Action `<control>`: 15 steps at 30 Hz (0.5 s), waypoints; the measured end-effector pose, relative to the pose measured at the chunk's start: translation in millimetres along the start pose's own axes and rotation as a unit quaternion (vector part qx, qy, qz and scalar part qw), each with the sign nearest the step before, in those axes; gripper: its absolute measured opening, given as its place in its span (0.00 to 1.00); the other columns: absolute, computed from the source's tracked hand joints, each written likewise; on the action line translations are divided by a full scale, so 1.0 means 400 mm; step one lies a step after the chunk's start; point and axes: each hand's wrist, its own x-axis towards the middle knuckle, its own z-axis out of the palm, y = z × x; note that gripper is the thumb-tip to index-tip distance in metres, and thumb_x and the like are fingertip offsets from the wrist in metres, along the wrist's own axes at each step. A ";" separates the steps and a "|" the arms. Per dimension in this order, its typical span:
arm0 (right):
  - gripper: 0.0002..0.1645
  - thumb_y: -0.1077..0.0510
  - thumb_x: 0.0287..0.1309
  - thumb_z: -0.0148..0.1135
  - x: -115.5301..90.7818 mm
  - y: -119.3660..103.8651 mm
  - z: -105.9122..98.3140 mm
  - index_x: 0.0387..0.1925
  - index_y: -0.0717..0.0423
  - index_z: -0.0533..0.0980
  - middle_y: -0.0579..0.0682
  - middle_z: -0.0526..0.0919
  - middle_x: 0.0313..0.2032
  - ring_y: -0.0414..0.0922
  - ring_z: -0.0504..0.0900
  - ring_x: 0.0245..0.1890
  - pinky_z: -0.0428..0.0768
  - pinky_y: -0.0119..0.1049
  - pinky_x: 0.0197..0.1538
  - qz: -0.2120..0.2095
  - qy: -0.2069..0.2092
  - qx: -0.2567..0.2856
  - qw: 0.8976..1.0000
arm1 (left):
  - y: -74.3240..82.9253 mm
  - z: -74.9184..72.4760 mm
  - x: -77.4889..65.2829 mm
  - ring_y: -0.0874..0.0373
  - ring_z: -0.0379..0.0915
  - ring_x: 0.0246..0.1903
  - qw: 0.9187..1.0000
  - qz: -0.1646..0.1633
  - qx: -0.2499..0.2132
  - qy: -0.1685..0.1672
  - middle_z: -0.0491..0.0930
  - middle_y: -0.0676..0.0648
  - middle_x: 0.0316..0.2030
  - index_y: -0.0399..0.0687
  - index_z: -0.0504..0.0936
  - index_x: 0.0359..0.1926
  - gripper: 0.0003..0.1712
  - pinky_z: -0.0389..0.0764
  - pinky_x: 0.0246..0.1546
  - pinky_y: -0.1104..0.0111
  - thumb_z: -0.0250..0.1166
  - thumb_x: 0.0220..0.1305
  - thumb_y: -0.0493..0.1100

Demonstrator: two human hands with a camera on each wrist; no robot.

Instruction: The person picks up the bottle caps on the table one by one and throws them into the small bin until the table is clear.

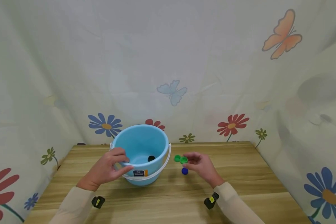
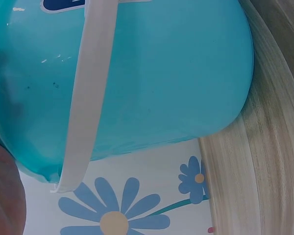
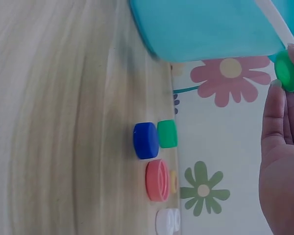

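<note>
Two bare hands work at a wood-grain table point(image 1: 254, 183), and I follow them remotely through the head and wrist cameras. On the left, a light blue bucket point(image 1: 141, 140) stands upright, its white handle point(image 2: 90, 93) hanging down across the outside, near a dark label point(image 1: 140, 173). The left hand point(image 1: 107, 169) grips the bucket's near left rim, fingers hooked over the edge and thumb on the outer wall. Inside, on the bucket's floor, I can make out one black cap point(image 1: 151, 158).

To the right of the bucket and apart from it, the right hand point(image 1: 200, 166) pinches a green cap point(image 1: 183, 160) between thumb and fingertips, above the tabletop. Below it, a blue cap point(image 3: 146, 140) and a second green cap point(image 3: 167, 133) sit close together on the table. My right wrist view adds a pink cap point(image 3: 158, 180) just beside the blue one, a yellow piece point(image 3: 173, 181) partly hidden by it, and white caps point(image 3: 165, 222) further along. Behind everything hangs a pale cloth point(image 1: 134, 62) printed with flowers and butterflies.
</note>
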 end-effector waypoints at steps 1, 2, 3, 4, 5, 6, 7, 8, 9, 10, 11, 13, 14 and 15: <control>0.24 0.58 0.55 0.77 0.001 -0.003 0.000 0.53 0.59 0.82 0.60 0.86 0.50 0.41 0.85 0.40 0.85 0.28 0.46 0.000 0.001 0.002 1.000 | 0.000 0.000 0.000 0.66 0.72 0.39 1.000 -0.001 0.000 0.000 0.76 0.63 0.34 0.61 0.86 0.31 0.10 0.87 0.39 0.58 0.81 0.52 0.50; 0.23 0.58 0.55 0.77 0.001 -0.006 0.000 0.53 0.58 0.82 0.60 0.86 0.50 0.41 0.85 0.40 0.85 0.28 0.46 -0.001 0.001 0.004 1.000 | 0.000 0.001 0.000 0.66 0.72 0.39 1.000 -0.002 0.000 0.000 0.76 0.63 0.34 0.61 0.86 0.31 0.10 0.87 0.40 0.58 0.81 0.52 0.50; 0.23 0.58 0.55 0.77 0.002 -0.009 0.000 0.53 0.58 0.82 0.59 0.86 0.50 0.42 0.85 0.40 0.85 0.28 0.46 -0.002 0.001 0.004 1.000 | 0.001 0.001 0.000 0.67 0.72 0.39 1.000 -0.002 -0.001 0.000 0.76 0.64 0.34 0.61 0.86 0.31 0.10 0.87 0.40 0.58 0.81 0.52 0.50; 0.23 0.58 0.55 0.77 0.002 -0.012 0.001 0.53 0.58 0.82 0.59 0.86 0.50 0.42 0.84 0.40 0.85 0.29 0.45 -0.004 0.001 0.004 1.000 | 0.001 0.001 0.000 0.67 0.72 0.39 1.000 -0.003 0.000 0.000 0.76 0.64 0.34 0.61 0.86 0.31 0.10 0.87 0.40 0.58 0.81 0.52 0.51; 0.23 0.58 0.55 0.77 0.002 -0.015 0.001 0.53 0.57 0.82 0.59 0.86 0.50 0.42 0.84 0.40 0.85 0.29 0.45 -0.005 0.001 0.004 1.000 | 0.002 0.001 0.000 0.67 0.72 0.39 1.000 -0.003 0.000 0.000 0.76 0.64 0.34 0.61 0.86 0.31 0.10 0.87 0.40 0.57 0.81 0.52 0.51; 0.23 0.57 0.56 0.77 0.003 -0.018 0.001 0.53 0.57 0.82 0.58 0.86 0.50 0.42 0.84 0.39 0.85 0.29 0.44 -0.005 0.000 0.002 1.000 | 0.002 0.001 0.000 0.67 0.72 0.39 1.000 -0.002 -0.001 0.001 0.76 0.64 0.34 0.61 0.86 0.31 0.10 0.87 0.40 0.57 0.81 0.52 0.51; 0.24 0.57 0.56 0.77 0.004 -0.021 0.001 0.53 0.56 0.82 0.57 0.86 0.49 0.42 0.84 0.39 0.85 0.30 0.43 -0.006 0.000 0.001 1.000 | 0.003 0.002 0.000 0.67 0.72 0.38 1.000 -0.001 -0.001 0.002 0.76 0.64 0.34 0.61 0.86 0.31 0.10 0.87 0.40 0.57 0.81 0.52 0.51; 0.24 0.56 0.56 0.77 0.005 -0.024 0.002 0.54 0.56 0.82 0.57 0.87 0.49 0.42 0.85 0.39 0.86 0.31 0.42 -0.008 0.000 0.000 1.000 | 0.003 0.002 0.000 0.67 0.72 0.38 1.000 -0.001 -0.002 0.002 0.76 0.64 0.34 0.61 0.86 0.31 0.10 0.87 0.40 0.57 0.81 0.52 0.51; 0.25 0.56 0.56 0.77 0.007 -0.027 0.002 0.54 0.57 0.82 0.57 0.87 0.48 0.42 0.85 0.39 0.86 0.32 0.41 -0.010 0.000 -0.001 1.000 | 0.003 0.002 0.000 0.66 0.72 0.38 1.000 0.000 -0.002 0.003 0.76 0.64 0.34 0.61 0.86 0.31 0.10 0.87 0.40 0.57 0.81 0.52 0.51; 0.25 0.55 0.55 0.77 0.009 -0.030 0.002 0.54 0.57 0.82 0.57 0.87 0.48 0.42 0.85 0.39 0.86 0.32 0.41 -0.014 0.001 -0.002 1.000 | 0.003 0.002 0.000 0.67 0.72 0.38 1.000 0.000 0.000 0.003 0.76 0.64 0.34 0.61 0.86 0.31 0.10 0.87 0.40 0.57 0.81 0.52 0.51; 0.25 0.55 0.55 0.78 0.012 -0.034 0.003 0.54 0.56 0.82 0.56 0.87 0.47 0.42 0.85 0.39 0.86 0.32 0.42 -0.016 0.002 -0.002 1.000 | 0.003 0.003 0.000 0.66 0.72 0.38 1.000 0.000 0.000 0.004 0.76 0.64 0.34 0.61 0.86 0.31 0.10 0.87 0.40 0.57 0.81 0.51 0.51; 0.26 0.54 0.55 0.78 0.019 -0.043 0.003 0.54 0.58 0.81 0.55 0.87 0.47 0.43 0.86 0.40 0.86 0.32 0.43 -0.025 0.003 -0.002 1.000 | 0.003 0.004 0.000 0.66 0.72 0.39 1.000 -0.001 0.002 0.004 0.76 0.64 0.34 0.62 0.86 0.31 0.11 0.87 0.40 0.56 0.81 0.51 0.51; 0.26 0.54 0.56 0.78 0.022 -0.048 0.003 0.54 0.58 0.81 0.55 0.87 0.47 0.44 0.86 0.40 0.85 0.31 0.45 -0.030 0.004 -0.002 1.000 | 0.003 0.004 0.000 0.66 0.72 0.39 1.000 -0.002 0.002 0.003 0.76 0.64 0.34 0.62 0.86 0.31 0.11 0.87 0.40 0.56 0.81 0.51 0.51; 0.26 0.54 0.56 0.77 0.025 -0.052 0.003 0.55 0.58 0.81 0.54 0.87 0.48 0.44 0.86 0.41 0.85 0.31 0.46 -0.033 0.006 -0.003 0.999 | 0.003 0.004 0.001 0.66 0.73 0.39 1.000 -0.002 0.002 0.003 0.76 0.64 0.35 0.62 0.86 0.31 0.11 0.87 0.40 0.56 0.81 0.50 0.51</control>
